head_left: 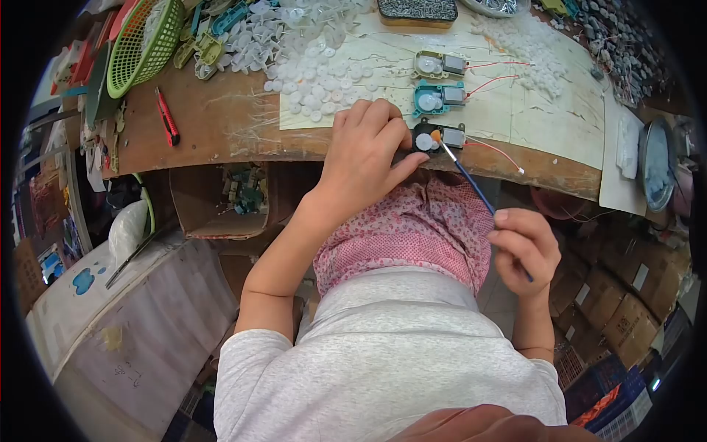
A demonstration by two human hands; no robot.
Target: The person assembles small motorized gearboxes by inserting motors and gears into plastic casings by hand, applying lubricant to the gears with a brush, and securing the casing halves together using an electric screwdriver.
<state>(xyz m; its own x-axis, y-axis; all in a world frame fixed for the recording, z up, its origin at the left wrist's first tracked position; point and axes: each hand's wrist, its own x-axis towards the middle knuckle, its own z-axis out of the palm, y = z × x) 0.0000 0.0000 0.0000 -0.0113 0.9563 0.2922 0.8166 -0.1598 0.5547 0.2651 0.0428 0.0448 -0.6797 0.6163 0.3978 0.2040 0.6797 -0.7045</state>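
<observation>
My left hand [368,151] is closed on the left end of a small black gearbox [421,131] at the table's front edge. White gears and an orange one sit in it, beside a grey motor [454,138] with a red wire. In my right hand [526,250] is a thin blue paintbrush [475,186], pinched near the lower part of its handle. The brush tip touches or hovers just by the orange gear; I cannot tell which. Behind the black unit lie a teal gearbox [427,97] and a cream gearbox [429,63], each with a motor and wire.
White gears [317,85] are heaped behind my left hand. A red utility knife [167,118] and a green basket [147,55] are at the left. Farther back stands a dark tin [417,11] of small metal parts. Many motors [626,44] pile up at the back right.
</observation>
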